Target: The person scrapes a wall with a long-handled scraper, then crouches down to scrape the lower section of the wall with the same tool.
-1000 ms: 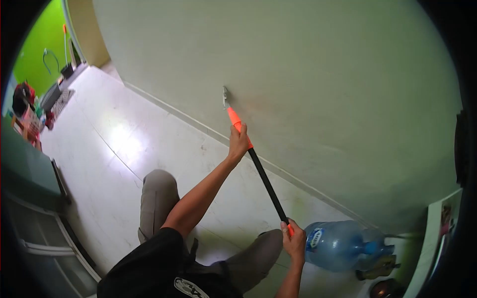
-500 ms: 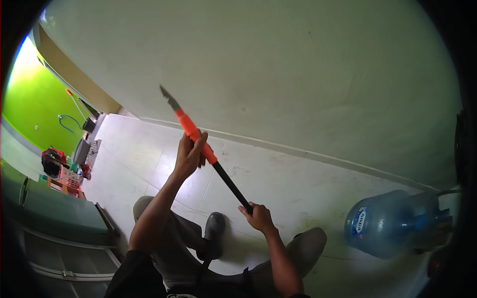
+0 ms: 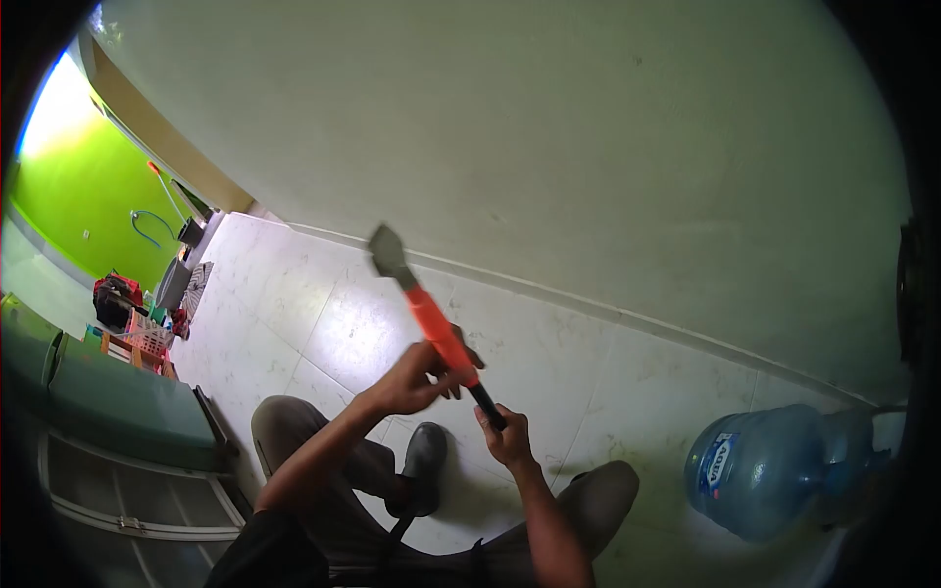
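Observation:
I hold a long tool with a flat grey blade, an orange sleeve and a black shaft. It slants up to the left in front of the pale wall and floor, blade end farthest away. My left hand is closed at the lower end of the orange sleeve, some fingertips showing on the far side. Just below, my right hand wraps the black shaft, thumb along it. Its grip hides the shaft's lower end. The blade's broad face shows, slightly blurred.
A large blue water bottle lies on its side at right. The pale wall rises ahead from the tiled floor. At left stand a green cabinet and a pink basket. My bent knees and a dark boot are below.
The blade end has come down and right, and the blade has turned from edge-on to broad face. My left hand has moved down toward my right; less black shaft shows between them.

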Demonstrator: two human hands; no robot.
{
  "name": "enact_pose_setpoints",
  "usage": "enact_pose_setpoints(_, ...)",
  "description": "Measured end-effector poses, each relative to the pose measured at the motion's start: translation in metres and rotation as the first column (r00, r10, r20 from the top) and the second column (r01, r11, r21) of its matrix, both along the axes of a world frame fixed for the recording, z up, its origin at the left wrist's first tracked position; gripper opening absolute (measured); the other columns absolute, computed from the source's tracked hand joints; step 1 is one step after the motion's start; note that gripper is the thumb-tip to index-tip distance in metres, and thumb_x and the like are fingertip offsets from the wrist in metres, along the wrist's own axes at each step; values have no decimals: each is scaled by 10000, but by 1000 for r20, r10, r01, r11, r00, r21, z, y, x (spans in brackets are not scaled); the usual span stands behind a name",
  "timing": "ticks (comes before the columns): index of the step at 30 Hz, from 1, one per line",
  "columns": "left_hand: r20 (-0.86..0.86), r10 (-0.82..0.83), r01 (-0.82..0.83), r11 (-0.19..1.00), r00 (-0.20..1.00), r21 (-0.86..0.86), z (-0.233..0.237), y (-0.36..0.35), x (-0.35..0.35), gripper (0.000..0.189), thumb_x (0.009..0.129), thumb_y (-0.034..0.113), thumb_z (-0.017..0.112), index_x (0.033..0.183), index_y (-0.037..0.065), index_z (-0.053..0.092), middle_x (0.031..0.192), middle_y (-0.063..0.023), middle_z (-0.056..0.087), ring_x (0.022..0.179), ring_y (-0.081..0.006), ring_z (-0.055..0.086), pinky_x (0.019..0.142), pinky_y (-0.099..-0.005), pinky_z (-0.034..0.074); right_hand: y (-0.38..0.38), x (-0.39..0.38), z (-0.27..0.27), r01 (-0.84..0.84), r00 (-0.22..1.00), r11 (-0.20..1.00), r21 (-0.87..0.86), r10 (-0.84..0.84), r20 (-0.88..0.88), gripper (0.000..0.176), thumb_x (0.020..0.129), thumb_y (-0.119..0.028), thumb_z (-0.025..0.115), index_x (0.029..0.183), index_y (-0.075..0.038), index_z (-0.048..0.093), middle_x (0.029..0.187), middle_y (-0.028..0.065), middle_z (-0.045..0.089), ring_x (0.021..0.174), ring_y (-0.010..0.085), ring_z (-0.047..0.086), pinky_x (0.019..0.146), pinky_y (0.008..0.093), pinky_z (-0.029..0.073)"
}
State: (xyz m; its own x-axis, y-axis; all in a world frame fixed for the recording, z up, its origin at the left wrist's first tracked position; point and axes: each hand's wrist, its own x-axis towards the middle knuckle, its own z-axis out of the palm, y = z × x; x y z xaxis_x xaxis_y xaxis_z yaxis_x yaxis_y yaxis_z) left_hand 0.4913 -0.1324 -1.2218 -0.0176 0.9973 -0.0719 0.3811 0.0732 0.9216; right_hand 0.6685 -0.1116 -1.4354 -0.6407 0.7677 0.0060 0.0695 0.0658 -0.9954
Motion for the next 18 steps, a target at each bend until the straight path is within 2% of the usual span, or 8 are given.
enact_pose_setpoints(1,-156,-108,117,992,982,50,4,5,5,338,969,111,655,1267,8,532,1213,-166,683,962,-253,732,727,-347,617,0,1,-5,5,999,999,-46,-7,-49,426,983,-352,685,713,-39,578,495,46,447,457,149,438,480,357,365)
enact_pose_setpoints(3,-312,-255,248,967,915,-63,9,19,-4,655,828,33,669,1445,51,451,1400,-143,597,1301,-349,581,1024,-468,532,3,4,3,74,986,988,-136,-92,-137,457,999,-311,671,663,-30,541,506,-6,418,496,89,367,472,330,309)
enact_pose_setpoints(5,-574,-108,138,990,812,8,0,37,-18,780,836,44,681,1543,66,352,1566,-188,430,1452,-378,416,1170,-501,394,7,10,-2,149,972,973,-175,-177,-156,453,1000,-301,673,662,-30,538,516,-27,428,492,83,358,469,328,293)
enact_pose_setpoints(7,-798,286,83,919,530,385,18,95,-21,862,906,130,688,1622,78,211,1686,-218,173,1557,-398,183,1256,-521,218,12,15,-8,227,916,878,-422,-339,-213,463,1002,-259,683,630,-112,451,522,-58,416,458,51,363,438,279,274)
enact_pose_setpoints(9,-776,461,90,834,430,545,16,143,-29,898,979,329,643,1638,37,108,1699,-251,15,1576,-411,49,1280,-507,104,17,23,8,230,872,807,-544,-419,-253,481,1010,-266,673,636,-155,392,519,-69,389,436,41,368,413,259,272)
enact_pose_setpoints(12,-765,537,67,802,355,594,-14,207,-34,942,1013,486,559,1621,-29,54,1682,-298,-13,1575,-420,-25,1278,-528,41,21,35,10,215,817,800,-560,-461,-346,493,1016,-269,661,638,-164,362,515,-61,351,410,46,330,393,254,264)
enact_pose_setpoints(16,-697,640,-9,739,323,674,-74,244,-29,1029,1016,596,486,1590,-91,-23,1656,-341,-102,1549,-452,-155,1257,-579,-54,23,54,13,241,777,812,-532,-490,-395,503,1042,-259,595,631,-146,329,505,-44,309,390,61,293,370,267,267)
enact_pose_setpoints(18,-700,632,5,741,333,672,-86,241,-29,1009,1021,606,458,1587,-104,18,1666,-326,-65,1556,-445,-124,1264,-570,-44,21,59,15,279,780,815,-509,-501,-376,485,1053,-235,535,634,-137,310,498,-33,296,378,73,278,358,277,269)
